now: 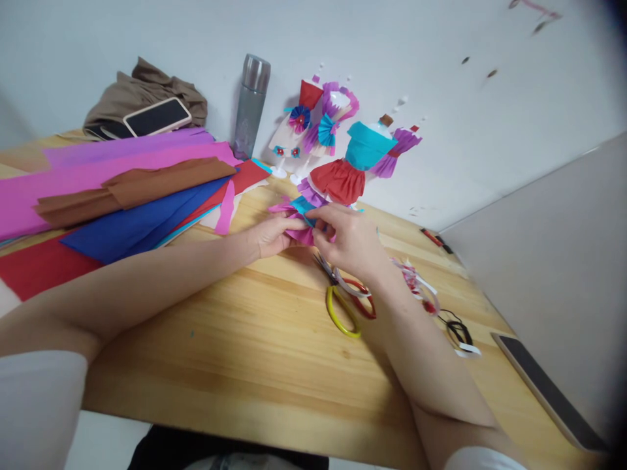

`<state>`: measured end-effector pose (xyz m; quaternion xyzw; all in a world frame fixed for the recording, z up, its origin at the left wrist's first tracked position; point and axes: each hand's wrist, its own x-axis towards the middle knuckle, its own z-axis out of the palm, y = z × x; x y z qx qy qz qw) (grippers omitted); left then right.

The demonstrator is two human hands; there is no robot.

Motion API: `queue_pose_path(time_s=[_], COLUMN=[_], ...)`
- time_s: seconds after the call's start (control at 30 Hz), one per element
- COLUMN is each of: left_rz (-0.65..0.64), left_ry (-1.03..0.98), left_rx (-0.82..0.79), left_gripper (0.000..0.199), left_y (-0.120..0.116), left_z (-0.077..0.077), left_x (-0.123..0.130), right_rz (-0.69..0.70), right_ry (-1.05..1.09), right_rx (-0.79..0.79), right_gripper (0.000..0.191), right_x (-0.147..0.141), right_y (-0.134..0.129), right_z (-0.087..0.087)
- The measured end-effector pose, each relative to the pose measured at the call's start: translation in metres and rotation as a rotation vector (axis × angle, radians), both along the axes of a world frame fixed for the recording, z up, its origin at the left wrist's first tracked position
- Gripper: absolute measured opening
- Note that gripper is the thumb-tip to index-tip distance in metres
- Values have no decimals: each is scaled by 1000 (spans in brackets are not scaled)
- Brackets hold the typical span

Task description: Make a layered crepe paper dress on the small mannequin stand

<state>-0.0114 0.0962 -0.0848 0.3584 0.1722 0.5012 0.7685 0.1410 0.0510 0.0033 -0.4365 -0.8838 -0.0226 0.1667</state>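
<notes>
A miniature dress form [371, 145] stands upright, dressed in a turquoise top and ruffled red, purple and pink crepe-paper layers. My left hand [274, 235] grips the pink crepe-paper ruffle [300, 236] low on its skirt, from the left. At the turquoise paper strip [302, 207] beside that ruffle, my right hand [345, 235] has its fingers bent and pinched together; whatever is between its fingertips is hidden. Scissors with yellow and red handles [343, 316] lie on the table just below my right hand.
More dressed miniature forms [309, 98] stand by the wall, next to a grey bottle [251, 104]. Crepe-paper sheets [147, 209] spread across the left. A phone [157, 117] rests by brown cloth [147, 91]. Trimmings [416, 281], a black cord [459, 331] and a dark tablet [548, 391] lie right.
</notes>
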Motion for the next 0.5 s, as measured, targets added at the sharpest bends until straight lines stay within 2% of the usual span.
queue_pose_path(time_s=[0.27,0.5], left_rz=[-24,-96], left_ry=[25,-37], left_rx=[46,-34], left_gripper=[19,17], left_y=[5,-1], left_z=[-4,0], left_x=[-3,-11], right_rz=[18,3], right_ry=[-31,-69], right_rx=[12,8], right_gripper=[35,34], right_x=[3,5], right_y=[3,5], right_z=[-4,-3])
